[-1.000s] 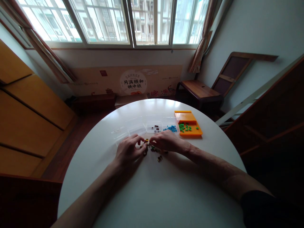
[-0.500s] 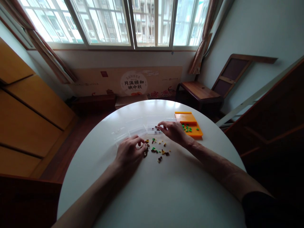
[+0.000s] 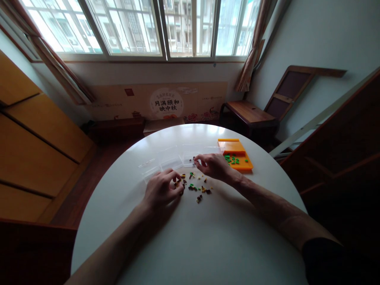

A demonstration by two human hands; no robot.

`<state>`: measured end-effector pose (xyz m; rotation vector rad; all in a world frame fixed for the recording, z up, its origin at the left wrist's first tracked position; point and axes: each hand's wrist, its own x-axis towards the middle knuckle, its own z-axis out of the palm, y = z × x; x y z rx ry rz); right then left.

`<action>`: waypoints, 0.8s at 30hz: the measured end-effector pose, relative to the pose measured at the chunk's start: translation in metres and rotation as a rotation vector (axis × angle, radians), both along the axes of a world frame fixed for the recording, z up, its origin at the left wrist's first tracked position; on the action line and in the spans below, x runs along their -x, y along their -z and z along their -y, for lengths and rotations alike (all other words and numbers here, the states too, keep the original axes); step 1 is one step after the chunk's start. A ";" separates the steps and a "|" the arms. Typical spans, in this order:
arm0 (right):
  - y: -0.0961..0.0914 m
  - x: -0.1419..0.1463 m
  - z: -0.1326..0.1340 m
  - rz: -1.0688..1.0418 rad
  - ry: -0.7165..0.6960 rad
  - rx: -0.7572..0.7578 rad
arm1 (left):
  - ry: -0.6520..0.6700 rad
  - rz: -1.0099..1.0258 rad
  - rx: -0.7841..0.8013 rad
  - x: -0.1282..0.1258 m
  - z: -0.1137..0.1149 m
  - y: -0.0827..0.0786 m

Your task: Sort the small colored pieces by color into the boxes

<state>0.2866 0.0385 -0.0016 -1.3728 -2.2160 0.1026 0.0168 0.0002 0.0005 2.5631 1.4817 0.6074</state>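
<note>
Small brown, yellow and green toy building bricks [image 3: 196, 187] lie scattered in the middle of the white round table [image 3: 190, 237]. My left hand [image 3: 162, 186] rests at the left side of this pile, thumb and index finger apart, the fingertips among brown and yellow bricks. Over the front edge of a clear plastic compartment box [image 3: 172, 162] is my right hand [image 3: 213, 164], its fingers curled and fingertips close together. Whether a tiny piece sits between them is too small to make out. A few dark bricks [image 3: 190, 160] lie in the box beside those fingertips.
An orange tray [image 3: 247, 166] holding several green bricks stands right of my right hand, partly behind it. Beyond the table are a wooden chair [image 3: 249, 113], a long printed box panel [image 3: 133, 99] and windows.
My right hand has shifted slightly left, its fingers curling more at the clear box. My left hand stays by the pile, its thumb moving slightly among the bricks.
</note>
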 end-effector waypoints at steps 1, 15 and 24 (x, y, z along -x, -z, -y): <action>0.000 0.000 0.000 -0.003 -0.005 0.001 | 0.002 0.003 0.004 0.000 0.000 0.000; -0.008 0.004 0.007 -0.044 -0.059 0.008 | 0.073 0.085 0.004 0.007 -0.009 0.009; -0.006 0.012 0.014 -0.040 -0.253 0.011 | 0.062 0.347 0.035 0.002 -0.009 0.009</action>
